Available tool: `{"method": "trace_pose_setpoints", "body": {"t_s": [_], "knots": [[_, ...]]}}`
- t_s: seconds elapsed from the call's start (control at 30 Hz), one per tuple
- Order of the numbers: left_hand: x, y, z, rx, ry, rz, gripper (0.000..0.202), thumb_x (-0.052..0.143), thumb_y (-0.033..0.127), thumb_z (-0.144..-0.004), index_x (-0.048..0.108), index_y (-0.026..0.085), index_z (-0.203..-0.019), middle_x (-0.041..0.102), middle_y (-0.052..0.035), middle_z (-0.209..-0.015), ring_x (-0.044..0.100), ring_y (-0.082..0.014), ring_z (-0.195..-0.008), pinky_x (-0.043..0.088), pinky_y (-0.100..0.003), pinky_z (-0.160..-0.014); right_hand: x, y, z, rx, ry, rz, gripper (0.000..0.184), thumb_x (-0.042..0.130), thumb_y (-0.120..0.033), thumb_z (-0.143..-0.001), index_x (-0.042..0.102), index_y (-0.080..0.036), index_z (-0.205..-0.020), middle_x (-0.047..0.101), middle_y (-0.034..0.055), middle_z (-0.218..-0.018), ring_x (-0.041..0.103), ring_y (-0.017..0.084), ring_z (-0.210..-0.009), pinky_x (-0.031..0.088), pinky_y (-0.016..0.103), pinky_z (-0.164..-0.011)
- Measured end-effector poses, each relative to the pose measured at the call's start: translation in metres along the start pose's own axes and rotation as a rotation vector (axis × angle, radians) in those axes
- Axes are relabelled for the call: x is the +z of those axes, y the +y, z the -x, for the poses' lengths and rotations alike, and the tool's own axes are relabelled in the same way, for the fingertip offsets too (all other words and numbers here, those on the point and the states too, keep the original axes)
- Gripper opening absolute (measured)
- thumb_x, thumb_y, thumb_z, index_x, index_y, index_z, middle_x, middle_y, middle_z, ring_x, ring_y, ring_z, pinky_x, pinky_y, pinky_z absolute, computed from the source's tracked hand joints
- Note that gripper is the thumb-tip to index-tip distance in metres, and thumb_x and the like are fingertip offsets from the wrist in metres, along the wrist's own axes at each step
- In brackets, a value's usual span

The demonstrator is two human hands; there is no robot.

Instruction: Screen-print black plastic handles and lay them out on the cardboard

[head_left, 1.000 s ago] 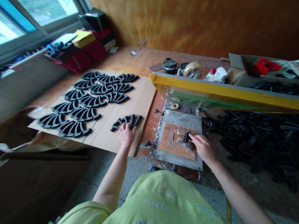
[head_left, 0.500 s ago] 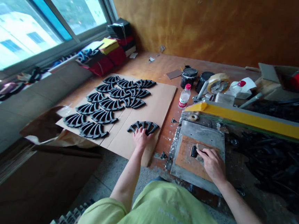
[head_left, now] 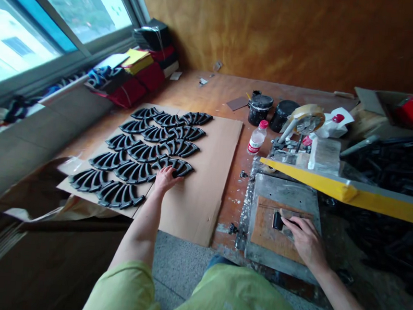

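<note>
My left hand point(head_left: 166, 179) is closed on the near edge of a black fan-shaped ribbed part point(head_left: 181, 165), which lies at the right end of the nearest row. Several more such parts point(head_left: 139, 152) lie side by side in rows on a cardboard sheet point(head_left: 203, 193). On the right, my right hand point(head_left: 305, 241) is in a pinch over a brown board point(head_left: 263, 232). A small black block point(head_left: 278, 220) and a pale piece behind it are at its fingertips; what exactly the fingers hold is partly hidden. The board rests on a grey metal plate point(head_left: 283, 186).
A yellow-edged bar point(head_left: 309, 179) juts over the plate's far side. Behind it stand a red-capped bottle point(head_left: 256, 137), black tubs point(head_left: 260, 107) and a tape roll point(head_left: 308, 118). Black parts point(head_left: 384, 233) are piled at right. Red boxes point(head_left: 136, 84) line the window side.
My left hand has carried its fan-shaped part left and away from me, to the end of the nearest row. My right hand stays over the board. The view has shifted a little.
</note>
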State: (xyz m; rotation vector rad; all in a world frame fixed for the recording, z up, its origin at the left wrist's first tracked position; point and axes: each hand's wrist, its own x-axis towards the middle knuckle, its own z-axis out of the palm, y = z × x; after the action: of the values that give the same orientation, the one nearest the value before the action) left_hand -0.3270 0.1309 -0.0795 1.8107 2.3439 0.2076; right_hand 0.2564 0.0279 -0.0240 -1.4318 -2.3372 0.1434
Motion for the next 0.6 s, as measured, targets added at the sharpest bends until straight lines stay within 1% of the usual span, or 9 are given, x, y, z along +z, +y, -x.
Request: {"method": "trace_pose_setpoints", "body": {"t_s": [0.1,0.2,0.27,0.33,0.4,0.43,0.5,0.53,0.6], "knots": [[0.0,0.003,0.003,-0.051,-0.006,-0.019,0.053,0.07,0.052,-0.076,0.061,0.019,-0.117,0.053,-0.0151,-0.144,0.04,-0.0366,-0.139,0.03,-0.051,-0.114,0.0,0.0,0.001,0.007,-0.005,0.009,0.045,0.041,-0.012,-0.092,0.072,-0.03,-0.119,0.067,0.0077,-0.103,0.06,0.023,-0.098,0.053,0.039,-0.093],[0.001,0.013,0.012,-0.075,0.018,-0.035,0.055,0.071,0.048,-0.079,0.058,0.016,-0.122,0.048,-0.0171,-0.149,0.033,-0.0424,-0.142,0.022,-0.06,-0.115,-0.003,0.001,0.001,-0.002,-0.044,0.028,0.045,0.041,-0.012,-0.093,0.071,-0.029,-0.121,0.068,0.0078,-0.105,0.061,0.023,-0.099,0.054,0.039,-0.092],[0.001,0.025,0.018,-0.07,0.063,-0.011,0.06,0.071,0.046,-0.08,0.055,0.013,-0.127,0.045,-0.0188,-0.151,0.03,-0.044,-0.143,0.02,-0.062,-0.116,-0.006,0.0,-0.001,-0.008,-0.068,0.035,0.043,0.04,-0.013,-0.094,0.071,-0.027,-0.121,0.068,0.0086,-0.109,0.061,0.023,-0.103,0.054,0.039,-0.093],[-0.003,0.048,0.022,-0.045,0.113,0.066,0.06,0.071,0.043,-0.082,0.053,0.01,-0.129,0.045,-0.02,-0.15,0.032,-0.042,-0.142,0.02,-0.061,-0.116,-0.008,-0.004,-0.004,-0.015,-0.071,0.033,0.039,0.043,-0.018,-0.096,0.068,-0.024,-0.126,0.067,0.0099,-0.121,0.06,0.024,-0.112,0.052,0.041,-0.098],[-0.011,0.083,0.028,0.005,0.152,0.2,0.053,0.069,0.038,-0.084,0.055,0.008,-0.125,0.05,-0.0202,-0.146,0.038,-0.0364,-0.139,0.025,-0.055,-0.117,-0.006,-0.008,-0.008,-0.046,-0.081,0.034,0.041,0.049,-0.025,-0.096,0.058,-0.022,-0.137,0.058,0.0115,-0.139,0.052,0.027,-0.129,0.045,0.045,-0.108],[-0.018,0.107,0.031,0.03,0.165,0.289,0.048,0.068,0.036,-0.086,0.057,0.008,-0.123,0.054,-0.0191,-0.141,0.044,-0.0331,-0.136,0.029,-0.051,-0.116,-0.003,-0.01,-0.009,-0.073,-0.098,0.035,0.048,0.053,-0.029,-0.095,0.052,-0.021,-0.142,0.051,0.012,-0.146,0.045,0.028,-0.136,0.04,0.048,-0.112],[-0.037,0.161,0.04,0.087,0.176,0.532,0.042,0.062,0.039,-0.089,0.06,0.01,-0.119,0.065,-0.0148,-0.127,0.057,-0.0265,-0.122,0.042,-0.043,-0.108,0.001,-0.014,-0.007,-0.145,-0.162,0.033,0.064,0.062,-0.036,-0.091,0.041,-0.019,-0.149,0.041,0.0132,-0.155,0.034,0.029,-0.145,0.031,0.052,-0.117],[-0.049,0.191,0.046,0.114,0.169,0.684,0.042,0.059,0.043,-0.09,0.061,0.013,-0.119,0.069,-0.0116,-0.116,0.063,-0.0233,-0.111,0.048,-0.039,-0.1,0.003,-0.015,-0.004,-0.18,-0.196,0.026,0.069,0.064,-0.039,-0.089,0.039,-0.019,-0.15,0.039,0.0139,-0.156,0.032,0.03,-0.146,0.029,0.055,-0.118],[-0.078,0.25,0.061,0.221,0.123,1.026,0.047,0.051,0.053,-0.093,0.06,0.017,-0.122,0.072,-0.007,-0.098,0.068,-0.0175,-0.094,0.053,-0.033,-0.087,0.003,-0.017,0.004,-0.256,-0.246,-0.023,0.07,0.066,-0.042,-0.088,0.041,-0.019,-0.149,0.042,0.0146,-0.153,0.036,0.029,-0.144,0.031,0.055,-0.117]]}}
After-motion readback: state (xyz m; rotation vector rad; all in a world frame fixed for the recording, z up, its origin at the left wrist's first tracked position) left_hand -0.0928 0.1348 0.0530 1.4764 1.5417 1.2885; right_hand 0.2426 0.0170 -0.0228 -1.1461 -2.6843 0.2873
